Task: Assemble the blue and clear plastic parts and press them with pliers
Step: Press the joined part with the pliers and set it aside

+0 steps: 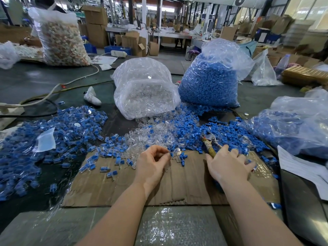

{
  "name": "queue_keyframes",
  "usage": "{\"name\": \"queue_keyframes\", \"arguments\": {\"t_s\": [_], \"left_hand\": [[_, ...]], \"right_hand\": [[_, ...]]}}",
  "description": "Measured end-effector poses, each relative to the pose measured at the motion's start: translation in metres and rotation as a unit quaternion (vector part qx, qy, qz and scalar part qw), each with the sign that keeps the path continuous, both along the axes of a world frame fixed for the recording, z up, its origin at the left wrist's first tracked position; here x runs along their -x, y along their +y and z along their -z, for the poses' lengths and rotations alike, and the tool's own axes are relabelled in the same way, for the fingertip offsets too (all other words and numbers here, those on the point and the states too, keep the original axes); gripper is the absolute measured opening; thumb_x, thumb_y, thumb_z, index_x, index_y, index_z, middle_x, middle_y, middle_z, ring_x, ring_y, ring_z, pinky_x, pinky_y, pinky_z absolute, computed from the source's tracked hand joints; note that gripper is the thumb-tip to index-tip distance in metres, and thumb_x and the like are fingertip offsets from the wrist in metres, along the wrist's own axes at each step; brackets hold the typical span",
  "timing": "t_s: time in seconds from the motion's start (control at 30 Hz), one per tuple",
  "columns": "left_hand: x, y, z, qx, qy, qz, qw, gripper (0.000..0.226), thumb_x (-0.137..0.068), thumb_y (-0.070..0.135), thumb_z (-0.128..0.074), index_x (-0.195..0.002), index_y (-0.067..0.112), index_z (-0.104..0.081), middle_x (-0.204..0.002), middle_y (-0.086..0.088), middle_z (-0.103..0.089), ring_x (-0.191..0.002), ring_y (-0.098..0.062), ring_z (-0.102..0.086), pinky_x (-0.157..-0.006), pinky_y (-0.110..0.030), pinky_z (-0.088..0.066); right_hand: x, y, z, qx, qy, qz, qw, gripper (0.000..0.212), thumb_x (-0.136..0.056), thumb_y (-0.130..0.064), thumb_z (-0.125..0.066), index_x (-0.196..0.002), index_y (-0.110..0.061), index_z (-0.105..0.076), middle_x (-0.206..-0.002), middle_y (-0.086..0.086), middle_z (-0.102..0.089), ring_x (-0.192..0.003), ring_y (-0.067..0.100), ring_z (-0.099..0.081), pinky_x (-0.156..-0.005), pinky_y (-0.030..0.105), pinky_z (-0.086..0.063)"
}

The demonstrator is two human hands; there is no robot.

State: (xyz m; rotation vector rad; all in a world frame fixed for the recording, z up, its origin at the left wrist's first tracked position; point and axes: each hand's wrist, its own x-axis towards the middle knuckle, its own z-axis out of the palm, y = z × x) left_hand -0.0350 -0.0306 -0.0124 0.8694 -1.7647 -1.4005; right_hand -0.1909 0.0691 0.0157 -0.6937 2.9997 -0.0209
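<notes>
We judge this to be the picking stage, before any pressing. Low in the centre of the frame our left hand (pixel 154 161) curls its fingers and pinches a small blue part (pixel 171 154) at the fingertips, just beside a clear part (pixel 178 152) on the cardboard sheet (pixel 177 185). Right of centre, our right hand (pixel 229 164) lies with spread, relaxed fingers on the loose blue pieces, touching the pliers (pixel 209 141) at their wrapped handle without gripping them. Next we need to seat blue into clear, then take up the pliers. Above centre stand the bag of clear parts (pixel 143 87) and the bag of blue parts (pixel 211 80); finished pieces (pixel 53 135) crowd the left, and scattered parts around the pliers may hamper the pickup.
</notes>
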Motion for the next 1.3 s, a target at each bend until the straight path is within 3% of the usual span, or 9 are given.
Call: {"name": "queue_keyframes", "arguments": {"t_s": [0.17, 0.33, 0.47, 0.57, 0.67, 0.8, 1.0, 1.23, 1.3], "left_hand": [[0.000, -0.002, -0.001, -0.010, 0.020, -0.019, 1.000, 0.010, -0.084, 0.007, -0.065, -0.086, 0.017, -0.063, -0.082, -0.006, -0.066, -0.076, -0.015, -0.062, -0.065, -0.014, -0.049], [0.001, -0.006, -0.001, -0.044, 0.039, -0.029, 0.998, 0.009, -0.083, 0.006, -0.066, -0.087, 0.014, -0.064, -0.081, -0.006, -0.067, -0.072, -0.011, -0.062, -0.060, -0.010, -0.047], [0.006, -0.015, -0.001, -0.157, 0.082, -0.022, 0.984, 0.006, -0.084, 0.006, -0.065, -0.088, 0.010, -0.064, -0.077, -0.007, -0.069, -0.060, -0.011, -0.063, -0.054, -0.021, -0.051], [0.009, -0.023, -0.001, -0.212, 0.108, -0.029, 0.971, 0.005, -0.084, 0.005, -0.065, -0.084, 0.010, -0.064, -0.070, -0.005, -0.069, -0.056, -0.015, -0.060, -0.049, -0.029, -0.048], [0.009, -0.029, -0.002, -0.211, 0.090, -0.039, 0.973, 0.003, -0.083, 0.008, -0.066, -0.085, 0.009, -0.065, -0.066, -0.003, -0.070, -0.053, -0.012, -0.060, -0.040, -0.024, -0.045], [0.008, -0.033, -0.006, -0.213, 0.077, -0.044, 0.973, 0.004, -0.084, 0.006, -0.065, -0.087, 0.005, -0.064, -0.056, -0.003, -0.064, -0.046, -0.010, -0.055, -0.035, -0.020, -0.039], [0.010, -0.034, -0.017, -0.230, 0.096, -0.062, 0.966, 0.005, -0.083, -0.002, -0.063, -0.080, 0.002, -0.063, -0.060, -0.007, -0.064, -0.049, -0.010, -0.058, -0.040, -0.019, -0.044], [0.006, -0.036, -0.022, -0.204, 0.059, -0.077, 0.974, 0.001, -0.085, 0.002, -0.064, -0.085, 0.001, -0.064, -0.064, -0.009, -0.065, -0.053, -0.014, -0.059, -0.050, -0.024, -0.052], [0.006, -0.035, -0.022, -0.210, 0.053, -0.077, 0.973, 0.002, -0.085, 0.002, -0.064, -0.086, 0.001, -0.064, -0.063, -0.009, -0.064, -0.052, -0.015, -0.058, -0.050, -0.026, -0.051]], "right_hand": [[-0.001, -0.003, -0.007, 0.029, 0.027, -0.018, 0.999, 0.045, -0.094, -0.036, -0.045, -0.130, -0.009, -0.041, -0.137, 0.015, -0.036, -0.127, 0.032, -0.031, -0.103, 0.051, -0.028], [-0.011, 0.001, -0.022, 0.060, 0.022, -0.070, 0.995, 0.035, -0.092, -0.041, -0.048, -0.110, -0.011, -0.044, -0.121, 0.014, -0.046, -0.113, 0.032, -0.042, -0.091, 0.044, -0.038], [-0.026, 0.000, -0.035, 0.161, -0.116, -0.172, 0.965, 0.023, -0.094, -0.034, -0.041, -0.086, -0.013, -0.044, -0.079, 0.002, -0.051, -0.070, 0.019, -0.047, -0.058, 0.031, -0.033], [-0.036, 0.000, -0.045, 0.207, -0.263, -0.201, 0.920, 0.024, -0.092, -0.026, -0.046, -0.072, -0.012, -0.046, -0.068, 0.006, -0.050, -0.058, 0.020, -0.043, -0.054, 0.027, -0.029], [-0.044, 0.004, -0.049, 0.228, -0.383, -0.202, 0.872, 0.020, -0.090, -0.021, -0.049, -0.073, -0.011, -0.050, -0.070, 0.011, -0.048, -0.063, 0.022, -0.045, -0.061, 0.034, -0.035], [-0.046, 0.005, -0.053, 0.220, -0.440, -0.191, 0.849, 0.010, -0.089, -0.016, -0.047, -0.082, -0.009, -0.050, -0.078, 0.012, -0.054, -0.071, 0.023, -0.055, -0.065, 0.037, -0.046], [-0.048, 0.004, -0.057, 0.209, -0.470, -0.194, 0.835, 0.012, -0.086, 0.002, -0.041, -0.086, -0.008, -0.048, -0.087, 0.016, -0.052, -0.079, 0.023, -0.053, -0.072, 0.037, -0.041], [-0.050, 0.005, -0.061, 0.206, -0.480, -0.208, 0.827, 0.017, -0.085, 0.002, -0.041, -0.091, -0.011, -0.048, -0.089, 0.012, -0.046, -0.082, 0.022, -0.052, -0.071, 0.036, -0.038], [-0.050, 0.005, -0.060, 0.205, -0.479, -0.204, 0.829, 0.013, -0.085, 0.002, -0.042, -0.095, -0.001, -0.050, -0.089, 0.012, -0.047, -0.082, 0.022, -0.052, -0.070, 0.037, -0.039]]}}
